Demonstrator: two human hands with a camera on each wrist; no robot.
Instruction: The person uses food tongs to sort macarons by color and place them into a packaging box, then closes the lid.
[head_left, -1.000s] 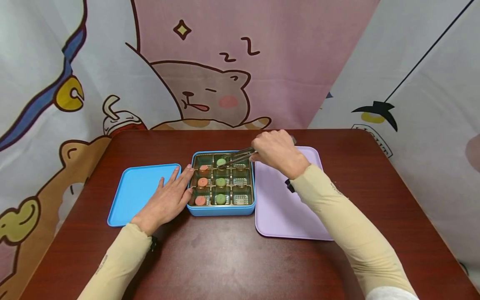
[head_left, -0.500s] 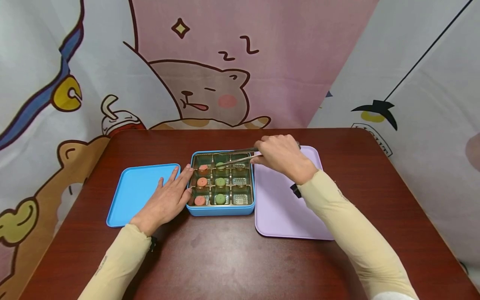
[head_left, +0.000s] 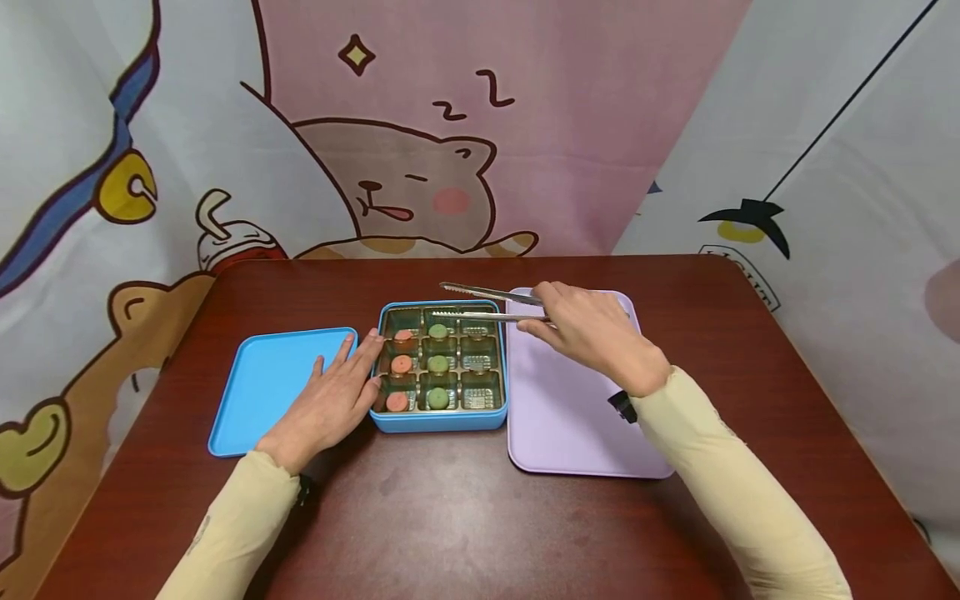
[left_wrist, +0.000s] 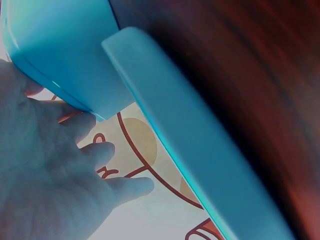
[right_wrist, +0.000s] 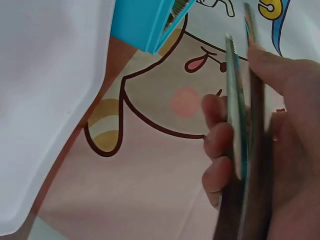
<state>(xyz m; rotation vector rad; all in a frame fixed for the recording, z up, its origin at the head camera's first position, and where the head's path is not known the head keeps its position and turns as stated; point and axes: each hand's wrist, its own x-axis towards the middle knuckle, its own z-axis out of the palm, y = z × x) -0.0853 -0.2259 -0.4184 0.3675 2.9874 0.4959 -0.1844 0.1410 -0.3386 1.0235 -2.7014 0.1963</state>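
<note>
Metal tongs (head_left: 491, 317) are gripped in my right hand (head_left: 596, 333), their two arms spread apart with nothing between the tips. They hang over the back of a blue box (head_left: 438, 423) fitted with a gold divided tray. Pink round pieces, which look like macarons, sit in the left column, the middle one (head_left: 402, 364) among them. Green ones fill the middle column, including a front one (head_left: 438, 398). The right column's compartments hold no piece. My left hand (head_left: 322, 408) lies with straight fingers, its fingertips touching the box's left rim.
A blue lid (head_left: 262, 383) lies left of the box, partly under my left hand. To the right stands a lilac tray (head_left: 570, 425) close against the box. All rest on a dark wooden table (head_left: 450, 517), with a cartoon cloth behind.
The tongs have opened and lifted away from the back green macaron, which stays in its compartment. My right hand has moved right and slightly nearer. The left hand holds its place.
</note>
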